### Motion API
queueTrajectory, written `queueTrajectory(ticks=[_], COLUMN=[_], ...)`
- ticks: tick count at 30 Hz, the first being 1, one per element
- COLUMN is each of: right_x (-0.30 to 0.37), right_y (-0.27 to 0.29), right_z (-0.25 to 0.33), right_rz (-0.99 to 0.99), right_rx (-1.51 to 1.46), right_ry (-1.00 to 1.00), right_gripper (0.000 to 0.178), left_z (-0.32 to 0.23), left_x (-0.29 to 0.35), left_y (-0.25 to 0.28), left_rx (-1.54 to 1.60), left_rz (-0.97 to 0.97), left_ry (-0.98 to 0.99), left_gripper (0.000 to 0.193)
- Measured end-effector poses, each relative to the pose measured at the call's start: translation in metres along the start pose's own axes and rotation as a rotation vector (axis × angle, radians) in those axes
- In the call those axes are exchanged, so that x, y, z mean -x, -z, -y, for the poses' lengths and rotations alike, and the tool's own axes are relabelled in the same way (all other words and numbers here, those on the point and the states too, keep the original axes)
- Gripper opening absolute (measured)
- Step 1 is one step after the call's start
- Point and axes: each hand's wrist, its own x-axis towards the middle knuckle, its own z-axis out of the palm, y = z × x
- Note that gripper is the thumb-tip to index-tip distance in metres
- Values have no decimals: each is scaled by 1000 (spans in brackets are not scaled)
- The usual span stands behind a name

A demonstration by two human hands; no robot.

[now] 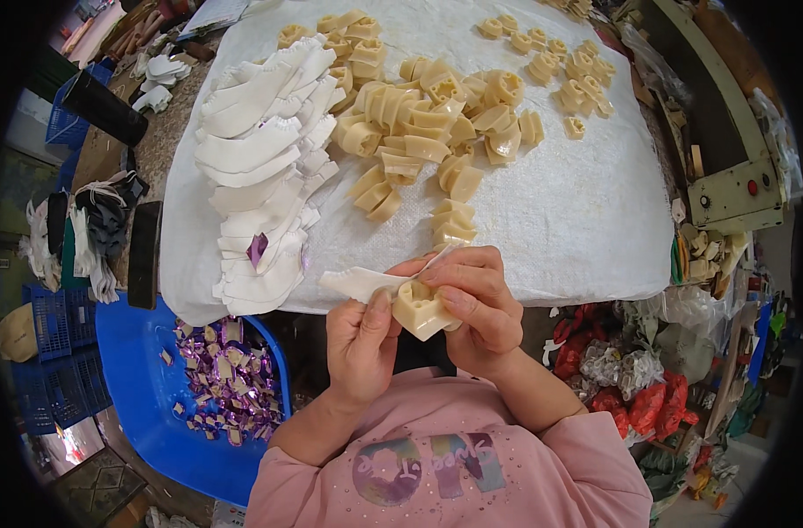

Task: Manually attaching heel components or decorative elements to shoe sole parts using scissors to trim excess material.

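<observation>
In front of my chest, both hands hold a cream plastic shoe heel [422,315] with a hollow top. My left hand [363,341] is closed on the heel's left side, thumb pressed to its rim. A white leather-like cover piece [357,282] runs behind the heel and sticks out to the left. My right hand [480,302] grips the heel's right side, its fingers also at the cover's right end. Beyond my hands, a row of stacked cream heels [452,223] leads to a larger heap of heels [410,110]. Overlapping white cover pieces [252,158] lie left of it.
A white woven sheet [586,202] covers the table. A blue basin [137,387] of purple shiny pieces [230,378] stands at lower left. A dark cylinder [105,107] lies at the left, a machine [736,194] stands at the right, and red plastic bags [652,405] sit below it.
</observation>
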Motion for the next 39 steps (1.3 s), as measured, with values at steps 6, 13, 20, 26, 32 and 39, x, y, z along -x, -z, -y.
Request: queueTrajectory(ticks=[6, 13, 20, 26, 32, 39], right_x=[7, 0, -12, -22, -17, -10], right_y=[-4, -2, 12, 14, 14, 18], right_z=[-4, -6, 8, 21, 19, 1], right_rz=[-21, -56, 83, 376, 400, 343], right_rx=[82, 246, 460, 599, 597, 351], right_ry=[1, 8, 65, -108, 9, -116], right_gripper=[48, 45, 34, 26, 20, 27], left_z=[3, 2, -22, -7, -3, 0], left_x=[7, 5, -4, -2, -5, 1], left_y=[-7, 13, 8, 12, 12, 22], left_rx=[-87, -482, -856, -976, -1175, -951], left_rz=[-39, 35, -148, -105, -5, -10], left_ry=[-37, -98, -427, -513, -677, -520], left_gripper=[47, 48, 20, 17, 17, 22])
